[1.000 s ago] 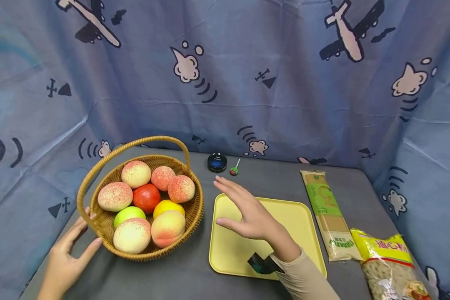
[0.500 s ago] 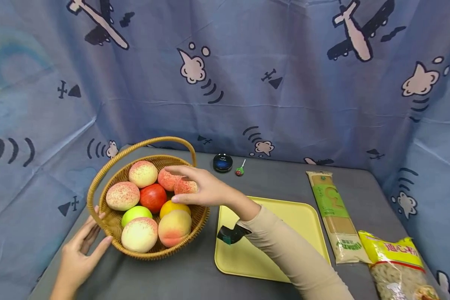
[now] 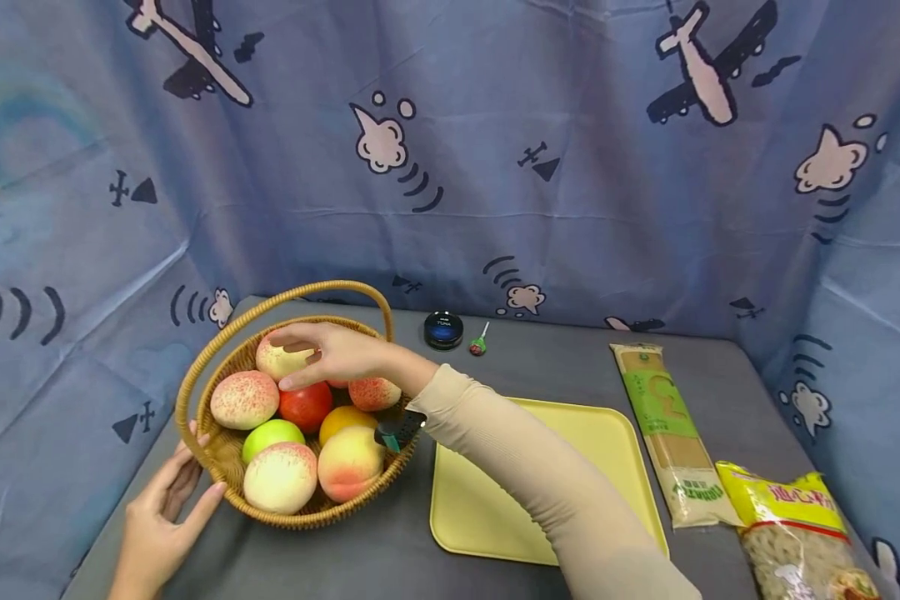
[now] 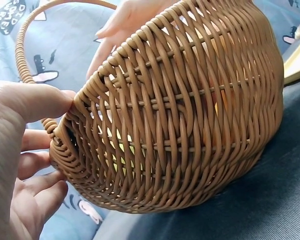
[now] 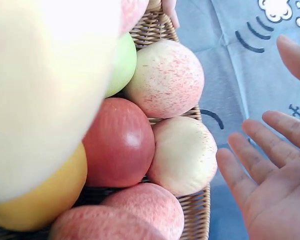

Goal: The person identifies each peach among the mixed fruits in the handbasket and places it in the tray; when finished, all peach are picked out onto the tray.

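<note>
A wicker basket [image 3: 300,522] with an arched handle stands at the left of the table, holding several peaches, a red apple [image 3: 305,407], a green fruit [image 3: 272,436] and an orange-yellow fruit [image 3: 341,423]. My left hand [image 3: 153,525] grips its left rim by the handle's base; in the left wrist view the thumb lies on one side of the wicker [image 4: 165,115] and fingers on the other. Over the basket's back, my right hand [image 3: 337,354] hovers with extended fingers, partly covering the pale rear peach [image 3: 276,360]. The right wrist view shows those fingers beside a peach [image 5: 184,155], apparently apart from it.
Right of the basket lies a yellow tray [image 3: 487,508], under the right forearm. Behind it are a dark tuna tin [image 3: 443,331] and a lollipop [image 3: 478,343]. A noodle pack [image 3: 671,433] and a yellow-topped bag [image 3: 791,525] lie farther right. Printed cloth hangs around the table.
My right hand has moved left from above the tray, across the near-right peaches, to the rear peach. The left hand keeps its place on the basket rim.
</note>
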`<state>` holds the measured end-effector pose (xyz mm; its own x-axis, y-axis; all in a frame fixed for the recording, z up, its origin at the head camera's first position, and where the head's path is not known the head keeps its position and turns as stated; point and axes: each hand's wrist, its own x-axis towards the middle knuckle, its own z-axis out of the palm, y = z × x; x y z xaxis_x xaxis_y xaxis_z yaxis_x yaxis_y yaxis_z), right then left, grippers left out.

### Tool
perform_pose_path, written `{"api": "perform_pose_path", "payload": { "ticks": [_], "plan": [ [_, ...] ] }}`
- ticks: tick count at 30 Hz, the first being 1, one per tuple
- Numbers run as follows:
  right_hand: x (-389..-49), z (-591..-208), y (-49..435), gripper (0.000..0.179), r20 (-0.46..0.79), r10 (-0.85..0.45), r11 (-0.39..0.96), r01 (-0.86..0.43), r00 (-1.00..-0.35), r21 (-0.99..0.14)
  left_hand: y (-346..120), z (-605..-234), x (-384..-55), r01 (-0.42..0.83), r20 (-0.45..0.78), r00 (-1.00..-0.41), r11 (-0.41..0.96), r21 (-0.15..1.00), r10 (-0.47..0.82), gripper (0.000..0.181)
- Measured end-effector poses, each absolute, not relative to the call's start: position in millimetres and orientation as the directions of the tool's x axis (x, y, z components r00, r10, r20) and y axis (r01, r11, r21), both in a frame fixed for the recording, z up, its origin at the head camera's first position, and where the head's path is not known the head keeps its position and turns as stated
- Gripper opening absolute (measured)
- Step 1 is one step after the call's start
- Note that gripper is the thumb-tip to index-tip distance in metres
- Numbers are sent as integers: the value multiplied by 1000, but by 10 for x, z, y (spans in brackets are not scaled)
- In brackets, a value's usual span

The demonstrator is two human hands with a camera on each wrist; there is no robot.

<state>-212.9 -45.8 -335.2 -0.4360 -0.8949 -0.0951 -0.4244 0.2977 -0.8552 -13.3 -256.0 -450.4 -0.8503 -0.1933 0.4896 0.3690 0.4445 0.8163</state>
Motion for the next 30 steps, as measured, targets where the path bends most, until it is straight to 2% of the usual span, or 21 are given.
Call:
{"api": "perform_pose_path", "payload": {
  "ticks": [12,19,25,30],
  "plan": [
    [-2243,-3444,-841,66,-157,-915,301,-370,-372,-879,-2556,-4443,-117,355,481,-860,476,805,-171,63],
    [-2242,-3527,-963,69,-232,-928,332,-362,-293,-871,-2532,-4540,-109,394,501,-851,440,807,-158,63],
    [-2228,-3554,-1035,73,-267,-923,363,-398,-276,-843,-2555,-4522,-132,435,546,-830,478,763,-116,61],
    [-2244,-3550,-1079,74,-275,-925,375,-505,-263,-777,-2579,-4506,-156,450,562,-818,474,757,-120,63]
  ]
}}
